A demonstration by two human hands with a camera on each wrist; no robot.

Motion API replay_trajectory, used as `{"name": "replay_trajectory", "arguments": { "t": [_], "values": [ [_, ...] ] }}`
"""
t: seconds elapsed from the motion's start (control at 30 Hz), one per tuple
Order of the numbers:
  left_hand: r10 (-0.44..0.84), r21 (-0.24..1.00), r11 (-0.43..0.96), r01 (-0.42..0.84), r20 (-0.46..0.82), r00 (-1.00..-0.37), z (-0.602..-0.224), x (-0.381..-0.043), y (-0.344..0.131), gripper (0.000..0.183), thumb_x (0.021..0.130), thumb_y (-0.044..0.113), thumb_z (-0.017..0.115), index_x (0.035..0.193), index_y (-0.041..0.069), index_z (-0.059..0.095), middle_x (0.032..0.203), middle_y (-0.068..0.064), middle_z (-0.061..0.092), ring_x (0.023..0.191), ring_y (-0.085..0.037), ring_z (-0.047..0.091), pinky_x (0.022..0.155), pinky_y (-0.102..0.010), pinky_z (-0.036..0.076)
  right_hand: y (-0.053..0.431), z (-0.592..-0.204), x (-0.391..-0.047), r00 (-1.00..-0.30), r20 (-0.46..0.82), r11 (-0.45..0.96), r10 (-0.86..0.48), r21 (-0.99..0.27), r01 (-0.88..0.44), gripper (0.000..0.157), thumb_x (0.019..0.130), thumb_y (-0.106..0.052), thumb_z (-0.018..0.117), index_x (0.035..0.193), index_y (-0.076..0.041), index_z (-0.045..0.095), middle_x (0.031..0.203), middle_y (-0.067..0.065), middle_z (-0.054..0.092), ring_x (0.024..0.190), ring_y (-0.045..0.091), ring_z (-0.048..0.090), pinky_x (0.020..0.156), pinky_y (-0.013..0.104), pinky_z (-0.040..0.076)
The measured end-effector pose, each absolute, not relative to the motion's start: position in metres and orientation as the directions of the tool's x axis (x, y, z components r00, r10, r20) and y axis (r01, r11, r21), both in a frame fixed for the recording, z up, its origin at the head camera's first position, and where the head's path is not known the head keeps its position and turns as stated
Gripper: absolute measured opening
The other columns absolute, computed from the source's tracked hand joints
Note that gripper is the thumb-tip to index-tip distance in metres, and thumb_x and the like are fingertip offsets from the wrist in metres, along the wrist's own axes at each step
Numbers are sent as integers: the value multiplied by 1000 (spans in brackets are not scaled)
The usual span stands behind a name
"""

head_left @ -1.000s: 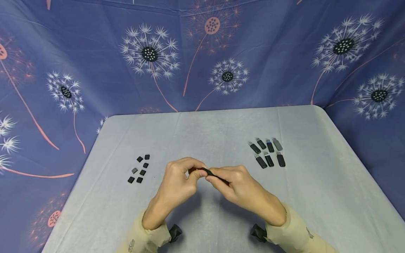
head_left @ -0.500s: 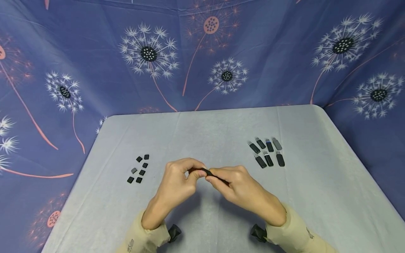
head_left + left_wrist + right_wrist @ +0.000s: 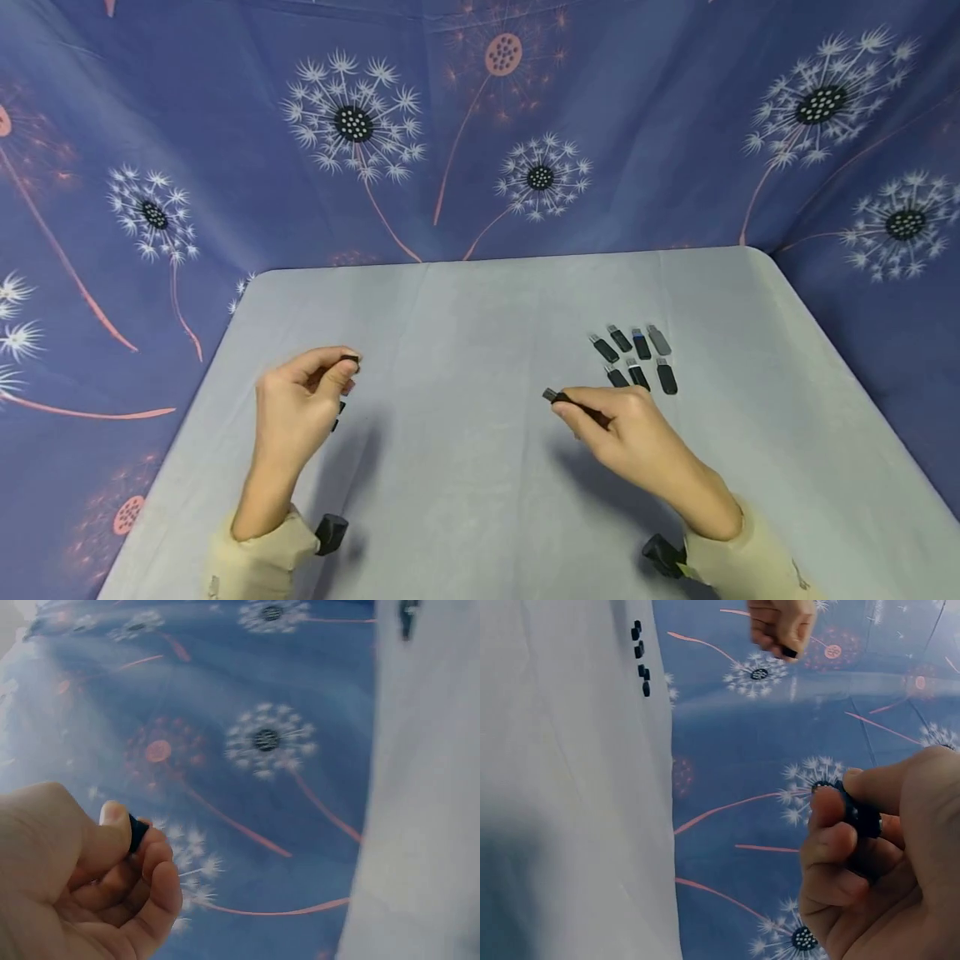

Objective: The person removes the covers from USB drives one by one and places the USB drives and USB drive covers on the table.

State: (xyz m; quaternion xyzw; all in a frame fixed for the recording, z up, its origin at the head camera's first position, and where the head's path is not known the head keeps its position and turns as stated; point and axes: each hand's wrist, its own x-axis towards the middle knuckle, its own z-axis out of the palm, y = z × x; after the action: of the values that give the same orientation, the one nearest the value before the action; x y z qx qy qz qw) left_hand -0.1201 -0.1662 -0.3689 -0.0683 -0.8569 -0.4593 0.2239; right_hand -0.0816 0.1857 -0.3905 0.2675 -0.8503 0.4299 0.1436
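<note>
My left hand (image 3: 294,410) pinches a small black USB stick cap (image 3: 350,359) between thumb and fingers, raised over the left of the table. In the left wrist view a corner of this cap (image 3: 136,833) shows past the thumb. On the right, my right hand (image 3: 636,429) grips a black USB stick (image 3: 553,397); its bare metal plug points left and its rear end is hidden in the fingers. More loose caps (image 3: 639,651) lie on the table, mostly covered by my left hand in the head view.
Several uncapped USB sticks (image 3: 665,377) lie in two rows beyond my right hand, one grey, the others black. A grey cloth covers the table (image 3: 465,333). Blue dandelion-print fabric (image 3: 450,125) hangs behind and at the sides.
The hands have come apart, pulling cap and stick away from each other. My left hand moved left and up with the cap; my right hand moved right with the stick, its plug now showing.
</note>
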Motion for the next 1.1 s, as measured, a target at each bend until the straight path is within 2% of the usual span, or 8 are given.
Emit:
{"name": "replay_trajectory", "arguments": {
  "t": [0.13, 0.27, 0.47, 0.57, 0.7, 1.0, 1.1],
  "values": [
    [18, 721, 596, 352, 426, -904, -378, -113, -172, 10, 91, 3, 77, 100, 6, 81, 84, -6, 77, 68, -4, 66, 60, -14, 52, 189, -395, -83, -832, 471, 489, -293, -674, -554, 15, 93, -3, 74, 103, -14, 79, 73, -11, 70, 55, -4, 52, 47, 13, 42],
    [4, 722, 594, 355, 439, -899, -382, -112, -168, 12, 90, 1, 78, 99, 10, 81, 86, -2, 76, 70, -5, 66, 62, -13, 52, 193, -396, -81, -840, 484, 485, -244, -690, -538, 19, 92, 0, 75, 103, -15, 80, 78, -8, 74, 59, 1, 58, 49, 14, 44],
    [23, 697, 590, 406, 489, -872, -381, -108, -167, 13, 90, 2, 78, 101, 7, 81, 90, -4, 77, 72, -3, 67, 66, -12, 52, 200, -395, -78, -851, 474, 500, -224, -694, -518, 22, 91, 2, 74, 106, -14, 80, 87, -5, 78, 70, 2, 66, 57, 15, 50],
    [50, 675, 581, 455, 528, -848, -381, -107, -167, 16, 90, 3, 78, 105, 7, 81, 93, -4, 77, 75, -3, 67, 69, -11, 52, 202, -393, -78, -841, 490, 510, -228, -676, -532, 24, 89, 3, 76, 107, -11, 80, 91, -3, 78, 68, 1, 61, 57, 14, 48],
    [86, 646, 576, 502, 562, -822, -380, -107, -165, 19, 90, 4, 77, 109, 8, 80, 95, -5, 77, 79, -3, 67, 69, -10, 51, 205, -391, -78, -818, 528, 522, -227, -643, -560, 28, 85, 6, 78, 108, -10, 80, 96, -2, 75, 63, 1, 49, 54, 13, 40],
    [89, 651, 562, 510, 565, -820, -376, -101, -161, 30, 86, 1, 81, 115, 8, 78, 96, -5, 78, 83, -3, 69, 71, -11, 51, 213, -382, -74, -815, 543, 561, -202, -619, -550, 29, 83, 8, 79, 106, -10, 81, 101, -3, 69, 67, 2, 46, 55, 14, 37],
    [78, 669, 547, 503, 558, -826, -375, -100, -161, 28, 84, 1, 83, 111, 9, 77, 94, -4, 79, 84, 0, 70, 70, -12, 52, 217, -379, -72, -820, 540, 565, -191, -623, -541, 30, 84, 10, 78, 107, -8, 80, 102, -2, 69, 67, 3, 46, 54, 16, 36]
  ]
}}
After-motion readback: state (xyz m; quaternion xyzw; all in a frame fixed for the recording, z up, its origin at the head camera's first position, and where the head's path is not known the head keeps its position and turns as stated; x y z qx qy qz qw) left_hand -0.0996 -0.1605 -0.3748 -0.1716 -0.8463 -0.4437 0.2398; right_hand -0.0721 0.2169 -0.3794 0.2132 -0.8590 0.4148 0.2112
